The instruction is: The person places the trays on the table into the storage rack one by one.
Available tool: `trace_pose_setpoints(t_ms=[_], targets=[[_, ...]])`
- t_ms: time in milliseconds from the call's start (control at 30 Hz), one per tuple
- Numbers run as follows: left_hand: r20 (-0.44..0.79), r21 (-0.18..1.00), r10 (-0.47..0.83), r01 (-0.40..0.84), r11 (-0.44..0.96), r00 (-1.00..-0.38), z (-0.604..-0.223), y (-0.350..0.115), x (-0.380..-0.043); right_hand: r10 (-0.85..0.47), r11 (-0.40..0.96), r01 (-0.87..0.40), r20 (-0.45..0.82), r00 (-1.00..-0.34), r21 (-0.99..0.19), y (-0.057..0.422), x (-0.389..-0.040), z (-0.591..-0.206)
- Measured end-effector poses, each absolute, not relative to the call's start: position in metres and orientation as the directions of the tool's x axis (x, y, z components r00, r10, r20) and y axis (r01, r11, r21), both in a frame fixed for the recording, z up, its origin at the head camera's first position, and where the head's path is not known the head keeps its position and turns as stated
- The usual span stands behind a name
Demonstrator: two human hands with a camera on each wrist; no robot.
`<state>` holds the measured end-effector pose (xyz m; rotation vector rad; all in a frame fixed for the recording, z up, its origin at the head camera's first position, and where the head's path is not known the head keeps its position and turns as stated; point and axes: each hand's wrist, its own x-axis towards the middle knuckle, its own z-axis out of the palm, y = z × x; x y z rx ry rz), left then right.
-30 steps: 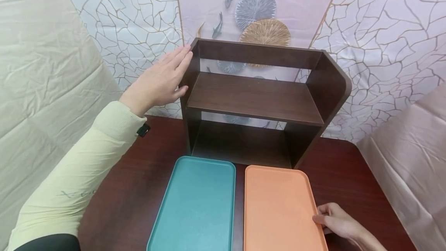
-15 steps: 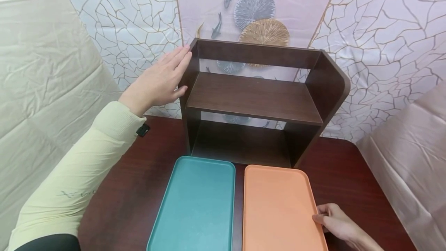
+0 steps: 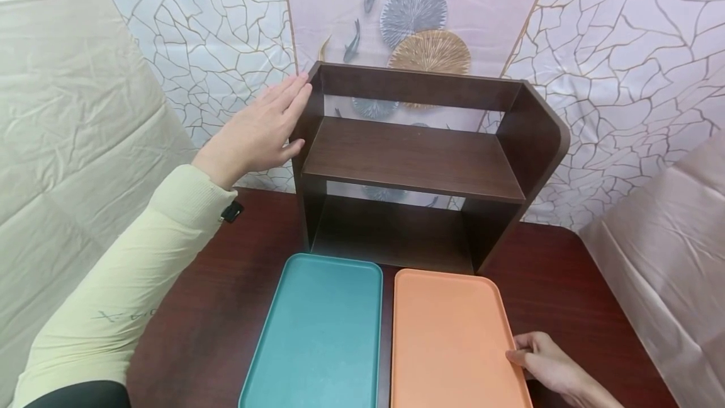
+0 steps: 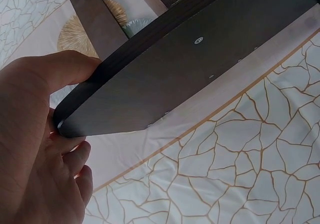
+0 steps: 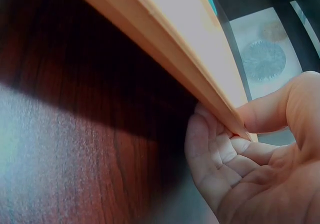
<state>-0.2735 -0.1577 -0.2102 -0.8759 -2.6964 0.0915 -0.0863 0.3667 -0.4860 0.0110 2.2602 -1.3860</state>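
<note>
A dark brown two-tier shelf [image 3: 416, 156] stands at the back of the table. My left hand [image 3: 257, 128] grips the upper front corner of its left side panel [image 4: 165, 78], thumb on the front edge and fingers at the top end. An orange tray [image 3: 450, 339] lies in front of the shelf, its near end out of frame. My right hand [image 3: 546, 361] pinches its right rim [image 5: 185, 73], thumb above and curled fingers below. In the right wrist view, that rim is raised off the table. Left of it lies a teal tray [image 3: 320, 332], touched by neither hand.
The dark red table [image 3: 578, 307] has a rounded far right corner. Patterned cloth [image 3: 629, 36] hangs close behind the shelf. Plain pale cloth flanks the left [image 3: 68, 143] and right [image 3: 674, 257]. A narrow strip of table separates the trays.
The orange tray has shifted slightly left toward the teal tray, and my right hand has moved with it. My left hand, the shelf and the teal tray stay put.
</note>
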Motion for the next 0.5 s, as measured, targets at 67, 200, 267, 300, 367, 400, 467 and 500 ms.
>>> trace_pose_setpoints(t_ms=[67,200,267,300,367,400,467,500], targets=[[0.265,-0.153,0.583,0.564,0.812,-0.768,-0.210,-0.158,-0.273,-0.237,0.490,0.254,-0.407,-0.882,-0.834,0.366,-0.086,-0.485],[0.261,-0.152,0.585,0.566,0.810,-0.768,-0.210,-0.158,-0.273,-0.225,0.499,0.263,-0.416,-0.881,-0.826,0.363,-0.085,-0.481],[0.260,-0.154,0.586,0.567,0.809,-0.767,-0.209,-0.157,-0.273,-0.226,0.496,0.271,-0.424,-0.877,-0.825,0.362,-0.085,-0.478],[0.260,-0.155,0.587,0.566,0.809,-0.767,-0.209,-0.158,-0.273,-0.226,0.495,0.273,-0.425,-0.876,-0.825,0.361,-0.085,-0.477],[0.260,-0.157,0.587,0.566,0.809,-0.767,-0.209,-0.158,-0.273,-0.228,0.490,0.278,-0.429,-0.874,-0.826,0.360,-0.085,-0.473],[0.259,-0.159,0.587,0.566,0.809,-0.767,-0.209,-0.158,-0.273,-0.233,0.484,0.277,-0.428,-0.873,-0.830,0.360,-0.085,-0.471],[0.259,-0.160,0.586,0.565,0.810,-0.767,-0.209,-0.158,-0.273,-0.244,0.466,0.277,-0.423,-0.873,-0.840,0.359,-0.085,-0.468],[0.260,-0.160,0.586,0.565,0.810,-0.767,-0.209,-0.157,-0.273,-0.253,0.457,0.274,-0.420,-0.872,-0.846,0.358,-0.084,-0.466]])
